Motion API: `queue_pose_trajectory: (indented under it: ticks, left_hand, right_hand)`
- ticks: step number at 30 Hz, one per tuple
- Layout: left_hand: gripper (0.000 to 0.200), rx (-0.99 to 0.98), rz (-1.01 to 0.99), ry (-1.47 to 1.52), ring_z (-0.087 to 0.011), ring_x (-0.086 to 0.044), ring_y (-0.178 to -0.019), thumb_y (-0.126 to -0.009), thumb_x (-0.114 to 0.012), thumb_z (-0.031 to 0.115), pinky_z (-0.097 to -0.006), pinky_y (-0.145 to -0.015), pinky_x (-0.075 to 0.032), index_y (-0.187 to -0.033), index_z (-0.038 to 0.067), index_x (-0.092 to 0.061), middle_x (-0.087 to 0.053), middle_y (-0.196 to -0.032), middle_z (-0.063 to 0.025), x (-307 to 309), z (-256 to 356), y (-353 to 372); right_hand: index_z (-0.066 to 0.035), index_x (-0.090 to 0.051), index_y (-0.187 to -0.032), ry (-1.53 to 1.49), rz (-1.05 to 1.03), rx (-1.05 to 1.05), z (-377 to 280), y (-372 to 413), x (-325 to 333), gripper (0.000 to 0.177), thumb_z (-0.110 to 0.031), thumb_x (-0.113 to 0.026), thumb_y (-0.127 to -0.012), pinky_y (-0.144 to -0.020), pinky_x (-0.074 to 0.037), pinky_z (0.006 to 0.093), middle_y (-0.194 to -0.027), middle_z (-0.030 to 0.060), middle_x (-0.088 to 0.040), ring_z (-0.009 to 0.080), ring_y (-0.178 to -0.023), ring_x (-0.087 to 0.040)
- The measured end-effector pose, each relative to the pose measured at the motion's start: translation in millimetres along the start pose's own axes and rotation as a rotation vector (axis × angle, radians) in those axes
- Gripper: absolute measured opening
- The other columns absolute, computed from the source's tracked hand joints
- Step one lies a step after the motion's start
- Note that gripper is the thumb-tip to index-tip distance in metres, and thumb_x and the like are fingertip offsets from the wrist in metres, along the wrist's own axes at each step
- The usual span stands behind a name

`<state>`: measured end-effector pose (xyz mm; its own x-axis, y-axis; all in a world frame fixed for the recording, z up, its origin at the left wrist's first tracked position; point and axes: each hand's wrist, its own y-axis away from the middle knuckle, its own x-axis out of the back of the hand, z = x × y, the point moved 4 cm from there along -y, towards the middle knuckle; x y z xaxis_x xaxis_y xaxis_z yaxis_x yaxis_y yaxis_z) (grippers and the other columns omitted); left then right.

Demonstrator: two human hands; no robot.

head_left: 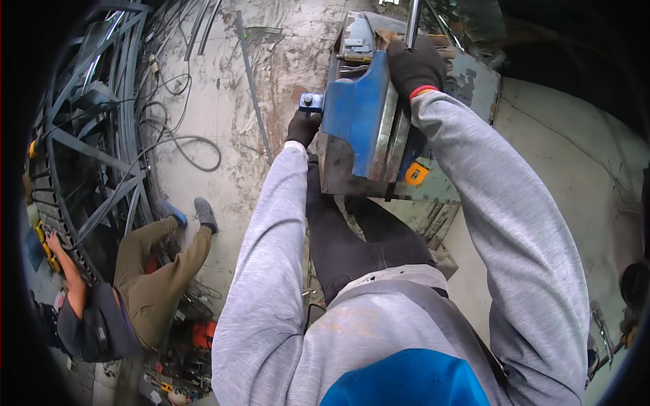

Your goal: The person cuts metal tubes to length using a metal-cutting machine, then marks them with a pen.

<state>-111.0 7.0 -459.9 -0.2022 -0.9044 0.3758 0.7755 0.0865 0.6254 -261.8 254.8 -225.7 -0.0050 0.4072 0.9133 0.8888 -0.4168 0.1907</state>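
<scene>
Fingers of right hand (414,68) clasp a round steel bar (412,20); left hand (302,126), grip unclear, touches the chipped blue vise (357,118).

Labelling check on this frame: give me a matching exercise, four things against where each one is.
1 left hand
2 right hand
3 yellow tape measure
4 co-worker

A gripping the steel bar above the blue vise
B crouched on the floor
C at the small blue block
D just under the vise

Pairs: 1-C, 2-A, 3-D, 4-B
</scene>
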Motion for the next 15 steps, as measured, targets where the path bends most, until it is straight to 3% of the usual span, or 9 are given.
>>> queue_pose_trajectory:
  ticks: [3,6,7,8,9,10,13,14,15]
  left_hand:
    - [0.054,-0.014,-0.08,-0.062,-0.0411,-0.071,-0.098,-0.088,-0.065,0.045,-0.0485,-0.089,-0.053,-0.12,0.002,-0.064,-0.074,-0.098,-0.0245,-18,-40,-18]
    - [0.051,0.075,0.011,-0.17,-0.0447,-0.07,-0.098,-0.089,-0.063,0.047,-0.0504,-0.085,-0.053,-0.106,-0.001,-0.064,-0.072,-0.094,-0.0279,-15,-67,12]
    - [0.051,-0.008,-0.038,-0.191,-0.0461,-0.069,-0.101,-0.089,-0.063,0.047,-0.0519,-0.086,-0.052,-0.109,-0.001,-0.065,-0.071,-0.094,-0.03,-12,-73,26]
    - [0.051,0.141,-0.039,-0.129,-0.0469,-0.068,-0.105,-0.091,-0.064,0.045,-0.0515,-0.089,-0.052,-0.112,-0.001,-0.067,-0.071,-0.1,-0.0318,-12,-87,50]
    - [0.05,0.198,-0.166,-0.177,-0.0467,-0.067,-0.109,-0.093,-0.064,0.044,-0.0497,-0.092,-0.052,-0.115,0.0,-0.069,-0.07,-0.108,-0.0323,-8,-95,75]
    - [0.046,0.086,-0.05,-0.098,-0.029,-0.073,-0.092,-0.094,-0.061,0.04,-0.0414,-0.082,-0.053,-0.114,0.0,-0.073,-0.074,-0.093,-0.0204,-12,-120,96]
    - [0.042,0.112,-0.115,-0.063,-0.0205,-0.067,-0.078,-0.095,-0.064,0.039,-0.0361,-0.073,-0.051,-0.099,-0.002,-0.069,-0.072,-0.085,-0.0122,12,-80,157]
    - [0.044,0.32,-0.37,0.032,-0.02,-0.068,-0.085,-0.093,-0.069,0.041,-0.0331,-0.075,-0.052,-0.101,-0.002,-0.07,-0.072,-0.091,-0.0122,31,-50,180]
    - [0.046,0.494,-0.528,0.383,-0.0231,-0.07,-0.092,-0.087,-0.075,0.045,-0.0371,-0.079,-0.055,-0.105,0.003,-0.07,-0.073,-0.094,-0.0118,71,17,209]
  right_hand:
    - [-0.006,-0.071,-0.112,-0.014,-0.019,0.004,-2,0,2,0.053,-0.049,-0.058,-0.083,-0.099,-0.05,0.0488,-0.113,0.0256,-0.072,0.0428,-0.109,-0.068]
    - [-0.007,-0.071,-0.115,0.002,-0.027,-0.025,0,1,3,0.054,-0.048,-0.058,-0.083,-0.1,-0.049,0.0486,-0.116,0.0249,-0.071,0.0424,-0.112,-0.067]
    - [-0.007,-0.071,-0.116,0.017,-0.027,-0.033,-1,-1,1,0.054,-0.048,-0.058,-0.083,-0.1,-0.049,0.0485,-0.116,0.0248,-0.071,0.0424,-0.113,-0.067]
    - [-0.007,-0.071,-0.116,0.005,-0.034,-0.044,3,0,-3,0.054,-0.048,-0.058,-0.083,-0.1,-0.049,0.0485,-0.116,0.0248,-0.071,0.0424,-0.113,-0.067]
    - [-0.007,-0.071,-0.116,0.005,-0.013,-0.015,5,-2,-5,0.054,-0.049,-0.058,-0.083,-0.1,-0.049,0.0489,-0.119,0.025,-0.07,0.0423,-0.114,-0.066]
    - [-0.007,-0.071,-0.116,0.004,0.011,0.014,6,-4,-6,0.055,-0.049,-0.058,-0.083,-0.1,-0.049,0.0493,-0.121,0.0253,-0.07,0.0423,-0.114,-0.066]
    - [-0.007,-0.07,-0.118,-0.032,-0.025,-0.019,9,-3,-8,0.057,-0.05,-0.058,-0.083,-0.1,-0.049,0.0498,-0.124,0.0258,-0.068,0.0427,-0.115,-0.066]
    - [-0.008,-0.069,-0.12,-0.018,-0.046,-0.029,8,-2,-9,0.058,-0.051,-0.058,-0.083,-0.1,-0.049,0.0498,-0.125,0.0258,-0.068,0.0431,-0.115,-0.066]
    - [-0.008,-0.069,-0.122,-0.002,-0.061,-0.035,6,-3,-7,0.059,-0.052,-0.057,-0.083,-0.1,-0.049,0.0499,-0.125,0.0258,-0.068,0.0434,-0.115,-0.066]
